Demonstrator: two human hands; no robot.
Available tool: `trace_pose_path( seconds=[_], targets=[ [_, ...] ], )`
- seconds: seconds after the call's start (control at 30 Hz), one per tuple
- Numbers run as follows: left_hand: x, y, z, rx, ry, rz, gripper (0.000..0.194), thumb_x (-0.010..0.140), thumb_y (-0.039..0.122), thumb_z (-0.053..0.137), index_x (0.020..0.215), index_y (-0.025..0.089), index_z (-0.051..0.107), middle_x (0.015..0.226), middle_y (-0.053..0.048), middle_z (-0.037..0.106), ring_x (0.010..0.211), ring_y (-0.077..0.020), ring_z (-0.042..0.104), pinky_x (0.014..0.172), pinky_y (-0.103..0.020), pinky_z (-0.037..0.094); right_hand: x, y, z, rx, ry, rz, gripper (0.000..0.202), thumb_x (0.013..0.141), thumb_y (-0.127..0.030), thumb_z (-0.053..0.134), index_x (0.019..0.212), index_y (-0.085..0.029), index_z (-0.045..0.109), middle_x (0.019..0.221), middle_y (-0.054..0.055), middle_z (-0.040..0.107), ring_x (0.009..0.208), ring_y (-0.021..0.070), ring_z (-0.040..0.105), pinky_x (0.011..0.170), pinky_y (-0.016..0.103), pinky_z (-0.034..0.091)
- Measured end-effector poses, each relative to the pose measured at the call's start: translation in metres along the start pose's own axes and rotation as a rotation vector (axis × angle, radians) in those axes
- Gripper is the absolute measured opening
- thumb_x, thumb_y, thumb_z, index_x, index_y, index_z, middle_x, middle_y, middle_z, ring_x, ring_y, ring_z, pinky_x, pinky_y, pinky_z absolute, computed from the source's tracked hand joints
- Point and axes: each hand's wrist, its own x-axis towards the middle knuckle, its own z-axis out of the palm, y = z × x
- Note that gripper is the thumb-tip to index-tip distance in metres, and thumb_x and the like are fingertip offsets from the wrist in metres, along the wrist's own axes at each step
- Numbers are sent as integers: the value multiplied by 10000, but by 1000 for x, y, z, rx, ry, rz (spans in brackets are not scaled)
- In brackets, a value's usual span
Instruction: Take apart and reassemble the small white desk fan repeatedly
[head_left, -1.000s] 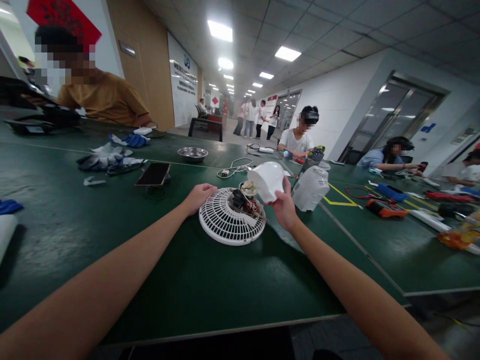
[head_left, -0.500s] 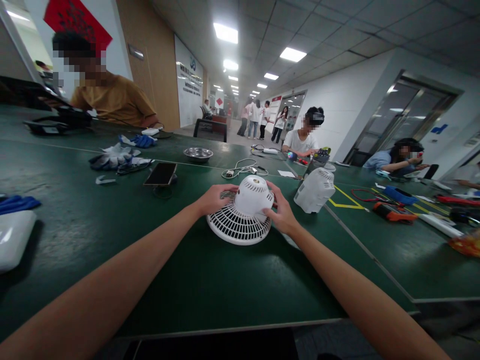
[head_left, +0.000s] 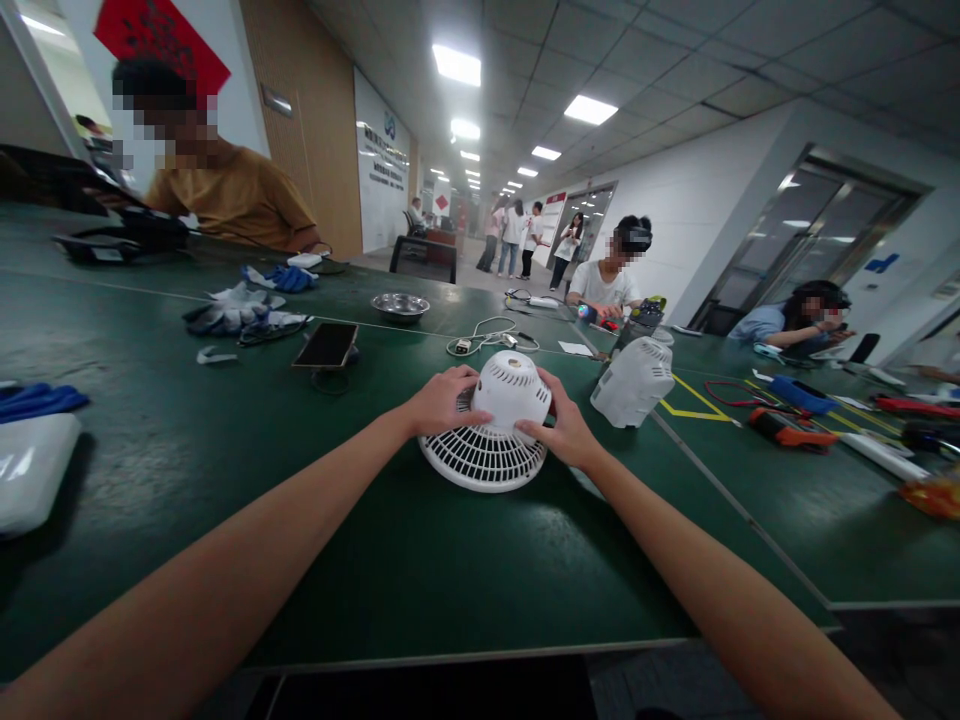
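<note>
A white fan head (head_left: 513,392) lies with its round grille (head_left: 484,462) down on the green table (head_left: 450,580) and its motor housing up. From the left, my left hand (head_left: 448,400) grips the housing, thumb across its lower front. My right hand (head_left: 564,424) is wrapped round the housing's other side, its thumb on the front and its fingertips hidden behind. Just beyond my right hand stands a white plastic fan part (head_left: 634,385) with slots. White cables (head_left: 491,338) lie behind the fan head.
A phone (head_left: 327,345), gloves (head_left: 244,315) and a metal bowl (head_left: 400,307) are on the left and far side. At the left edge sits a white casing (head_left: 34,470). An orange multimeter (head_left: 791,428) lies at right. Co-workers (head_left: 611,270) sit around the table.
My left hand has closed in on the housing, its thumb now across the front. My right thumb has shifted slightly left and down. The fan head stays in place on the table.
</note>
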Motion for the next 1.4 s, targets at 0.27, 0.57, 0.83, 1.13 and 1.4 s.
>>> trace_pose_path(
  seconds=[0.27, 0.57, 0.83, 1.13, 1.4],
  targets=[
    [1, 5, -3, 96, -42, 7, 758, 721, 686, 626, 1288, 186, 565, 1259, -130, 551, 1114, -324, 527, 959, -468, 401, 2, 6, -5, -135, -84, -9, 888, 729, -391, 783, 1472, -252, 317, 1275, 95, 594, 1115, 286, 605, 989, 486, 485],
    [-1, 9, -2, 119, -18, 22, 700, 749, 628, 621, 1298, 198, 550, 1260, -130, 556, 1127, -321, 518, 957, -465, 397, 1, 3, -7, -203, -113, -40, 876, 763, -423, 754, 1487, -258, 289, 1348, 108, 559, 1181, 301, 578, 1011, 509, 471],
    [1, 16, -2, 140, -22, -40, 770, 719, 669, 628, 1322, 198, 542, 1275, -134, 553, 1129, -332, 524, 951, -480, 406, 0, 2, -7, -273, -99, -38, 848, 771, -437, 744, 1474, -261, 305, 1327, 109, 574, 1134, 298, 602, 980, 511, 487],
    [1, 15, 1, 197, -27, 0, 776, 713, 653, 644, 1313, 172, 542, 1286, -150, 555, 1148, -346, 527, 987, -499, 397, -1, 2, -1, -303, -22, -44, 783, 725, -419, 775, 1381, -264, 377, 1180, 86, 621, 996, 260, 632, 867, 472, 536],
    [-4, 23, 4, 28, 33, 50, 687, 853, 451, 556, 1456, 181, 368, 1404, -150, 515, 1249, -329, 520, 1026, -493, 403, -4, 0, -4, -371, -31, -81, 870, 775, -506, 707, 1454, -243, 230, 951, 58, 641, 751, 230, 617, 692, 413, 533]
  ],
)
